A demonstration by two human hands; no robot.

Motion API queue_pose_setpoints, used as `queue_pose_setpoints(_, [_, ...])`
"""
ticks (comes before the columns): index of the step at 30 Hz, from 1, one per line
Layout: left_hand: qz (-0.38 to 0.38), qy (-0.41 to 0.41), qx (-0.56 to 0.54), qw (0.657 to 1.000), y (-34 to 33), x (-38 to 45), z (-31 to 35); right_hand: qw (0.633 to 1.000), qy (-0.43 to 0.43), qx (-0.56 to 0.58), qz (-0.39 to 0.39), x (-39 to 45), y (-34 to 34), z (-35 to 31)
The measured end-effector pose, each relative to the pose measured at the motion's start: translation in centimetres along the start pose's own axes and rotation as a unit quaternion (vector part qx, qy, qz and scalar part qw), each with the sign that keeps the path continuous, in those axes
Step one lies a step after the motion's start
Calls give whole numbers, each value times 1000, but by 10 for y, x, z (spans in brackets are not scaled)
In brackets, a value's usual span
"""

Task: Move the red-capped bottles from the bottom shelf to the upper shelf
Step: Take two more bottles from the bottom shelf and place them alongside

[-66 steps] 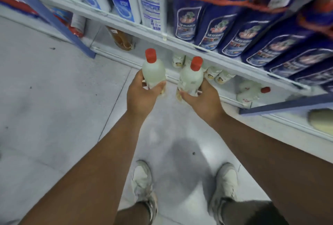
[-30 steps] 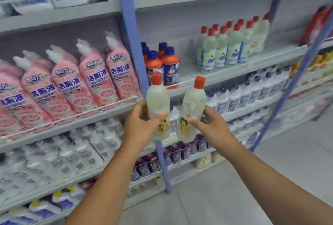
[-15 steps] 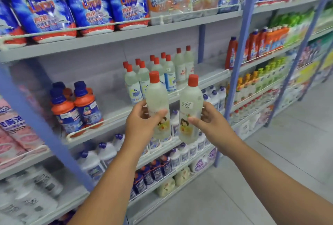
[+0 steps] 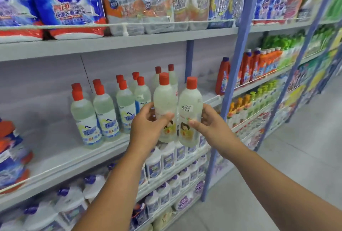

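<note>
My left hand [image 4: 148, 129] grips a clear red-capped bottle [image 4: 163, 101] around its middle, held upright. Beside it, my right hand [image 4: 211, 125] grips a second red-capped bottle [image 4: 190, 104] that carries a price sticker. Both bottles hang in the air just in front of the upper shelf [image 4: 74, 158], close to each other. On that shelf stand several similar red-capped bottles [image 4: 103, 114] in rows, directly behind and to the left of the two I hold.
A blue upright post [image 4: 227, 90] rises just right of my hands. Red and orange bottles [image 4: 223, 77] stand further right on the same shelf level. Detergent bags [image 4: 64, 3] fill the shelf above. White purple-capped bottles [image 4: 166, 156] crowd the shelves below. A blue-orange bottle [image 4: 11, 153] stands at far left.
Both bottles have risen from floor level to the upper shelf's height. They are nearer the standing row of red-capped bottles than half a second ago, and the view has shifted closer.
</note>
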State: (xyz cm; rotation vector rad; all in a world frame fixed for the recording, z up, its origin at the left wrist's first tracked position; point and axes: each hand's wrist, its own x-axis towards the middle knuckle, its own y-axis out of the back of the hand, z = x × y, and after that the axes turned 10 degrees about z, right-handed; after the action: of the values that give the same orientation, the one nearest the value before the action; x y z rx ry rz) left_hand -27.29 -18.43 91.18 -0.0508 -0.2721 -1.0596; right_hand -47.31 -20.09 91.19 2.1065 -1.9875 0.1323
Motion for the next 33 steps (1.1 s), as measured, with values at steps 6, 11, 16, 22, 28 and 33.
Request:
queue_pose_setpoints(6, [3,1,16,1000,-61,90,-17,1000,-3,-15,-12,104,22,17])
queue_pose_setpoints(11, [2,11,25,1000,-106,139,-25,1000,6,-17,-21,182,43,32])
queue_pose_setpoints(16, [28,13,42,999,-160,168,-49,998,5,-32,-51,258,71,71])
queue_pose_setpoints(22, [107,19,72,991,-235,184,-70,991,2,-27,-129,343,108,128])
queue_pose_setpoints(28, [206,30,118,971,-296,197,-74,981,-12,1,-195,395,118,166])
queue_pose_setpoints(33, [279,27,142,950,-321,203,-79,978,7,3,-211,400,113,180])
